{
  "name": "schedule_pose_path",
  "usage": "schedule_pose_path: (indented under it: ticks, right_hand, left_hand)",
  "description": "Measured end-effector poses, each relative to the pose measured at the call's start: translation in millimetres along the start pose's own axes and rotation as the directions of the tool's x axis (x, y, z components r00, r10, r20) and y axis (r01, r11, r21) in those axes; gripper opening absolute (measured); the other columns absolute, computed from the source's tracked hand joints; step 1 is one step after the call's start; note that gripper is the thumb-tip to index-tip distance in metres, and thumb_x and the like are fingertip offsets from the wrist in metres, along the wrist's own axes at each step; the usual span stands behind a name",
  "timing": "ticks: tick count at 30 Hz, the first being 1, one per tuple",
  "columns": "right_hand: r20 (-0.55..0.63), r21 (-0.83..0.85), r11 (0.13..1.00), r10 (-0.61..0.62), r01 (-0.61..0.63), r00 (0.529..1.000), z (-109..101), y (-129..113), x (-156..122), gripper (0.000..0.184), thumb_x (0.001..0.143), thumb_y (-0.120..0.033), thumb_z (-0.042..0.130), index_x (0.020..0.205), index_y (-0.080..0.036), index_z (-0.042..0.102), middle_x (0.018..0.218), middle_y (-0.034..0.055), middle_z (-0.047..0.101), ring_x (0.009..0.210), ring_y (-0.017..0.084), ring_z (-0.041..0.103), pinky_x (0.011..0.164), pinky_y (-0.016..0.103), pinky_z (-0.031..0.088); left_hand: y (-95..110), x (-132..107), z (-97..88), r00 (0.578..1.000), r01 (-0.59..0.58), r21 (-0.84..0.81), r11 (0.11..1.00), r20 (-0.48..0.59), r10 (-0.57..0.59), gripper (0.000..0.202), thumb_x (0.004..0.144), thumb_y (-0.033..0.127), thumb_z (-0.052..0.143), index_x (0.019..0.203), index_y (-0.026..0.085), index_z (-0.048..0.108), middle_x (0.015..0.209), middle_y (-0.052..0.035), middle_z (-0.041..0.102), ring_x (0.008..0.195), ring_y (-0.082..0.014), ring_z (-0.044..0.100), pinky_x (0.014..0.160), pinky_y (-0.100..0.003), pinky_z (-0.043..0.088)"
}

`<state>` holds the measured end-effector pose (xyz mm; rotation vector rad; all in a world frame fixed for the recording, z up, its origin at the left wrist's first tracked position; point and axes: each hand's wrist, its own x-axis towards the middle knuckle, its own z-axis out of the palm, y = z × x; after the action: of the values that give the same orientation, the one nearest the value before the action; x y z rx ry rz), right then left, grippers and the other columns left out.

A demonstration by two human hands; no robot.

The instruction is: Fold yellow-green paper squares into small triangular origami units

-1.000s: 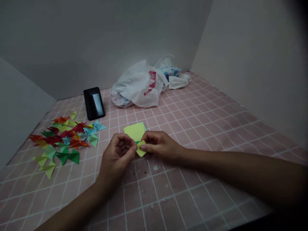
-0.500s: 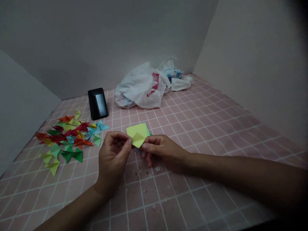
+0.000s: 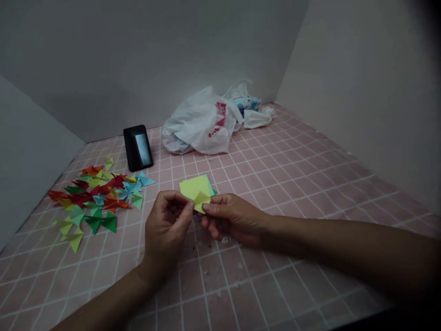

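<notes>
A small folded yellow paper piece (image 3: 200, 200) is pinched between both hands just above the pink tiled floor. My left hand (image 3: 166, 226) grips its left edge with thumb and fingers curled. My right hand (image 3: 230, 216) holds its right edge between thumb and forefinger. Directly behind the piece lies a small stack of square paper sheets (image 3: 194, 185), yellow on top with blue and green edges showing.
A pile of several folded paper pieces (image 3: 98, 195) in red, green, yellow, blue and orange lies at the left. A black phone (image 3: 138, 147) leans against the back wall. White plastic bags (image 3: 206, 122) sit in the far corner. Grey walls enclose the floor.
Both hands have lifted the yellow piece slightly off the floor and turned it, so its folded point now faces up. The view shifted slightly.
</notes>
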<state>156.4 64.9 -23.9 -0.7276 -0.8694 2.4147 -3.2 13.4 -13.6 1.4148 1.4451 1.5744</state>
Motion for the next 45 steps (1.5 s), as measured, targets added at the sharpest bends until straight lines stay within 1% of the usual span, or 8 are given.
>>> schedule_pose_path:
  ticks: [12, 19, 22, 26, 29, 35, 40, 45]
  right_hand:
    - [-0.003, -0.006, 1.000, -0.006, 0.006, 1.000, 0.6, 1.8, -1.5, 0.024, 0.080, -0.031, 0.076, 0.072, -0.014, 0.062, 0.057, -0.0023, 0.065, 0.037, 0.007, 0.055, 0.036, 0.018, 0.038]
    - [0.012, -0.100, 0.995, -0.020, 0.021, 1.000, 0.4, 4.1, -3.3, 0.037, 0.081, -0.043, 0.072, 0.065, -0.015, 0.056, 0.055, -0.0019, 0.063, 0.036, 0.008, 0.054, 0.036, 0.019, 0.039]
    - [-0.032, -0.176, 0.980, -0.101, 0.094, 0.994, 1.8, 4.5, -3.7, 0.036, 0.082, -0.048, 0.071, 0.077, -0.016, 0.055, 0.064, -0.0017, 0.065, 0.041, 0.008, 0.058, 0.039, 0.019, 0.042]
    - [-0.051, -0.273, 0.928, -0.276, 0.253, 0.960, -0.1, 3.5, -2.6, 0.039, 0.081, -0.041, 0.075, 0.103, -0.023, 0.048, 0.063, -0.0076, 0.063, 0.044, 0.010, 0.057, 0.040, 0.019, 0.042]
    - [-0.021, -0.296, 0.902, -0.336, 0.315, 0.942, -3.7, 3.1, -0.4, 0.034, 0.080, -0.034, 0.076, 0.099, -0.022, 0.051, 0.061, -0.0084, 0.061, 0.045, 0.008, 0.055, 0.043, 0.018, 0.041]
    - [-0.041, -0.315, 0.915, -0.279, 0.253, 0.959, -6.1, 2.1, 1.5, 0.022, 0.080, -0.031, 0.074, 0.079, -0.018, 0.056, 0.056, -0.0047, 0.060, 0.048, 0.007, 0.053, 0.047, 0.019, 0.039]
    - [-0.080, -0.092, 0.978, -0.193, 0.186, 0.978, -7.3, -2.8, 4.5, 0.029, 0.074, -0.029, 0.080, 0.079, -0.016, 0.055, 0.064, -0.0034, 0.062, 0.047, 0.006, 0.054, 0.046, 0.019, 0.042]
    - [0.010, 0.026, 0.997, -0.071, 0.071, 0.997, -7.9, -6.7, 6.2, 0.027, 0.076, -0.031, 0.080, 0.079, -0.014, 0.059, 0.057, -0.0036, 0.059, 0.043, 0.005, 0.049, 0.041, 0.018, 0.038]
  left_hand:
    - [4.7, -1.8, 2.0, 1.000, 0.000, -0.021, 1.000, 0.019, 0.000, 0.014, 0.080, 0.011, 0.070, 0.082, 0.021, 0.061, 0.076, 0.0031, 0.063, 0.067, -0.0109, 0.063, 0.062, -0.022, 0.054]
    - [6.2, -1.3, 1.9, 1.000, 0.022, -0.073, 0.997, 0.014, -0.021, 0.015, 0.079, 0.011, 0.071, 0.083, 0.021, 0.060, 0.076, 0.0034, 0.063, 0.066, -0.0106, 0.064, 0.062, -0.021, 0.055]
    - [4.8, 1.3, -1.6, 0.998, 0.056, -0.079, 0.995, 0.001, -0.057, 0.015, 0.079, 0.014, 0.073, 0.084, 0.020, 0.060, 0.077, 0.0028, 0.064, 0.067, -0.0112, 0.065, 0.063, -0.022, 0.056]
    - [3.0, 3.6, -4.6, 0.995, 0.093, -0.081, 0.992, 0.036, -0.090, 0.017, 0.078, 0.015, 0.073, 0.085, 0.020, 0.059, 0.080, 0.0023, 0.064, 0.070, -0.0109, 0.064, 0.065, -0.021, 0.056]
    - [2.1, 4.4, -4.1, 0.991, 0.112, -0.092, 0.990, 0.089, -0.103, 0.019, 0.077, 0.015, 0.073, 0.085, 0.021, 0.057, 0.078, 0.0027, 0.064, 0.069, -0.0106, 0.063, 0.063, -0.021, 0.054]
    - [-0.3, 5.2, -4.0, 0.977, 0.168, -0.110, 0.980, 0.152, -0.151, 0.016, 0.079, 0.017, 0.072, 0.087, 0.020, 0.059, 0.078, 0.0017, 0.064, 0.069, -0.0115, 0.064, 0.064, -0.023, 0.055]
    - [-1.0, 5.0, -7.6, 0.967, 0.176, -0.149, 0.973, 0.212, -0.142, 0.014, 0.089, 0.024, 0.064, 0.102, 0.020, 0.063, 0.094, -0.0029, 0.068, 0.071, -0.0134, 0.068, 0.070, -0.029, 0.058]
    - [-5.3, 9.0, -11.7, 0.966, 0.039, -0.046, 0.998, 0.256, -0.026, 0.025, 0.081, 0.019, 0.073, 0.105, 0.024, 0.068, 0.101, -0.0037, 0.067, 0.081, -0.0157, 0.065, 0.074, -0.029, 0.056]
